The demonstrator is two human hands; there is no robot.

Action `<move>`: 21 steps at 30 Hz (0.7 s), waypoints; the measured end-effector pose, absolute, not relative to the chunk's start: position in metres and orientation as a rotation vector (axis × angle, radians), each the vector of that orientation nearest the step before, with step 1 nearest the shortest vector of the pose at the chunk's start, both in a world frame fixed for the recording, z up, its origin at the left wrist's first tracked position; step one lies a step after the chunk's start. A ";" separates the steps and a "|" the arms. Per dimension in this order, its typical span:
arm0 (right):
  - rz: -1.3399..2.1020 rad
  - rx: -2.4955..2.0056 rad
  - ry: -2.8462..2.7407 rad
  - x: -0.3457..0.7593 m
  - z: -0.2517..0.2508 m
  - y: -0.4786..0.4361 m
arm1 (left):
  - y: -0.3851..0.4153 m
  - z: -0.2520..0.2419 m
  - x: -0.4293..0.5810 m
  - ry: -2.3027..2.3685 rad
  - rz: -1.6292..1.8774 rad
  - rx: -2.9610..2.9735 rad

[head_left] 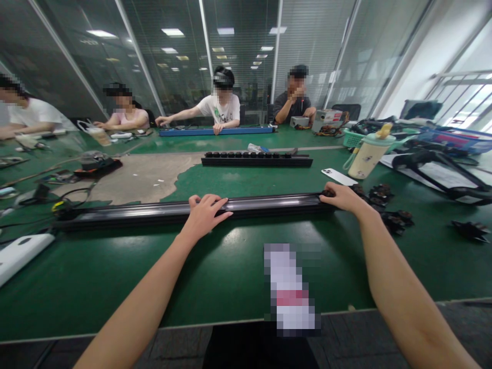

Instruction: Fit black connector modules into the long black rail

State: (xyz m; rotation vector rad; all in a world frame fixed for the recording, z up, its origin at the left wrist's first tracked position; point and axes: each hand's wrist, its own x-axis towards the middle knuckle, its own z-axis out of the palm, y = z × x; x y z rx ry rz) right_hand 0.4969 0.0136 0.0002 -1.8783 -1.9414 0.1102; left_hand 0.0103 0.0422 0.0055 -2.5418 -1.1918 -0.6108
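Observation:
A long black bar (126, 211) with a glossy, rounded top lies across the green table in front of me. My left hand (203, 215) rests on its middle, fingers spread over the top and thumb stretched out along the near side. At the bar's right end, my right hand (342, 197) pinches a small dark part (328, 194) between thumb and fingers; its exact shape is mostly hidden. Beside that hand lie several small black pronged parts (380, 195). Farther back sits a shorter black bar (257, 160) with a row of similar black pieces along its top.
A white phone (338, 177) and a cream tumbler (371, 156) stand right of centre, near a green basket (351, 138). A white device (25, 256) lies at left. Across the table (238, 277), a person (221, 105) touches a long blue bar (219, 131); other people sit nearby.

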 end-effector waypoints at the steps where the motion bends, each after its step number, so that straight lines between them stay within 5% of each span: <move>1: 0.110 -1.881 -1.937 0.500 0.000 0.013 | 0.042 0.005 0.010 -1.192 -0.610 -2.541; 21: 0.101 -1.908 -1.885 0.527 -0.008 0.015 | 0.041 0.008 0.011 -1.213 -0.628 -2.561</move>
